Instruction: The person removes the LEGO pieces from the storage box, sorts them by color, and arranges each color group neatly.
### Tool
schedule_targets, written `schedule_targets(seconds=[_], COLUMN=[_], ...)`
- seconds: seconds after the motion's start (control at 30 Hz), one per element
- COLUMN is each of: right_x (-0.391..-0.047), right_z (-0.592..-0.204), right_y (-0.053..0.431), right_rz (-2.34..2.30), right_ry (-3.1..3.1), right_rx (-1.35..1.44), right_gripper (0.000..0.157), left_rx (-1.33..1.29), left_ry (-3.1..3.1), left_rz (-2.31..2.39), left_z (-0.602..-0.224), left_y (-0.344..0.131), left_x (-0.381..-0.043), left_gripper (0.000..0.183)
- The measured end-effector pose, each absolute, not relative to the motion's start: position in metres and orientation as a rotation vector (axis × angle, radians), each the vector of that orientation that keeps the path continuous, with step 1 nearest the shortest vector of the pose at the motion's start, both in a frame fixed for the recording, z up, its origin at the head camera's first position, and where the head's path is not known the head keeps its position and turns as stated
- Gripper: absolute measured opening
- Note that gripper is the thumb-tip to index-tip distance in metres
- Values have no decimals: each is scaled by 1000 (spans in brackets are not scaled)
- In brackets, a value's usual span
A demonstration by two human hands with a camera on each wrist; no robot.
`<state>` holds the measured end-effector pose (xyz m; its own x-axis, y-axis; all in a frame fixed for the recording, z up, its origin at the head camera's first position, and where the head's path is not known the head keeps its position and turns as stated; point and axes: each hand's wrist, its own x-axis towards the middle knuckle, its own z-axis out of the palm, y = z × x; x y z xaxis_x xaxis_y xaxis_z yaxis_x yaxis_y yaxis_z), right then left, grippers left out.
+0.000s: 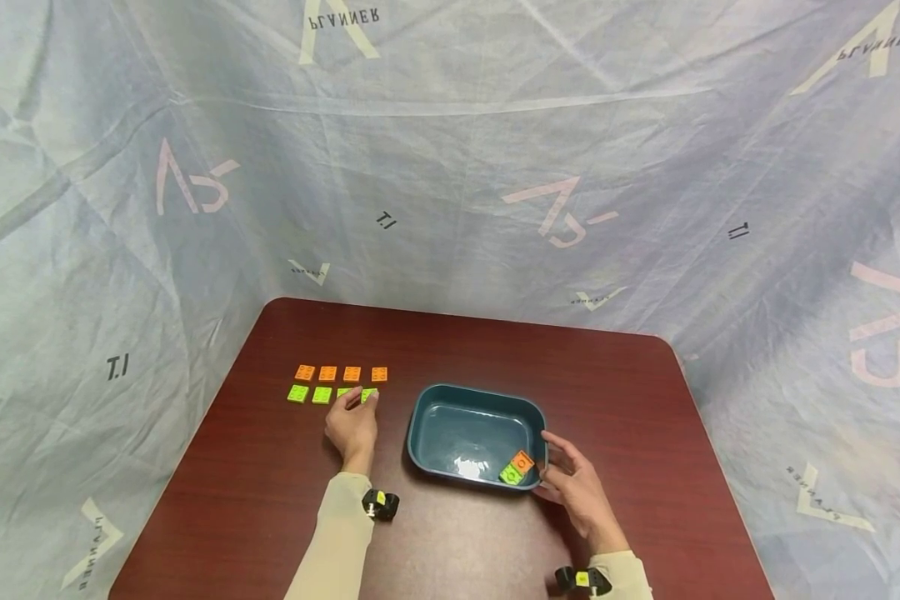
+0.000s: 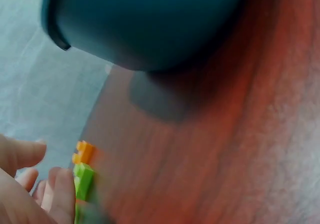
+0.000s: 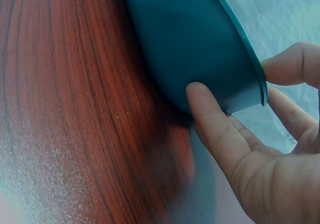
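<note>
A deep teal tray [image 1: 477, 392] stands on the table, with an orange toy brick [image 1: 522, 461] and a green toy brick [image 1: 511, 475] in its near right corner. My right hand [image 1: 573, 483] holds the tray's right end, fingers against the outer wall and at the rim [image 3: 252, 59]. To the left lie a row of several orange bricks [image 1: 327, 373] and, nearer, a row of several green bricks [image 1: 322, 395]. Over the right end of the green row is my left hand [image 1: 352, 429], thumb and fingers apart beside the rightmost green brick [image 1: 370, 393]. It partly hides the neighbouring brick.
The dark red wooden table [image 1: 615, 383] has rounded far corners. A pale printed cloth [image 1: 435, 167] hangs behind it and at both sides. Each wrist carries a small black camera, one on the left [image 1: 380, 504] and one on the right [image 1: 582, 579].
</note>
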<state>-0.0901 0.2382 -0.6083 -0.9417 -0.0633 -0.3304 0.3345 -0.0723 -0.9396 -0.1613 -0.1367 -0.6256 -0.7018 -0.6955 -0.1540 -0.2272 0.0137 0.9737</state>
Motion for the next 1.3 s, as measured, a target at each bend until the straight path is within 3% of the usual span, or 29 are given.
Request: schedule_targets(seconds=[0.47,0.73,1.3], right_x=[-90,-90,-91], right_z=[-607,-608,-609], right_y=[240,241,241], right_rz=[-2083,-2100,-2099], right_ry=[1907,1904,1901], right_rx=[256,247,246], right_gripper=[69,72,72], left_rx=[577,251,-390], left_ry=[-2237,-2384,-2724], left_rz=[-1794,-1964,-1968], left_z=[-594,-575,-561], left_y=[-147,-149,-100], left_x=[-158,-162,-180], left_gripper=[45,37,37])
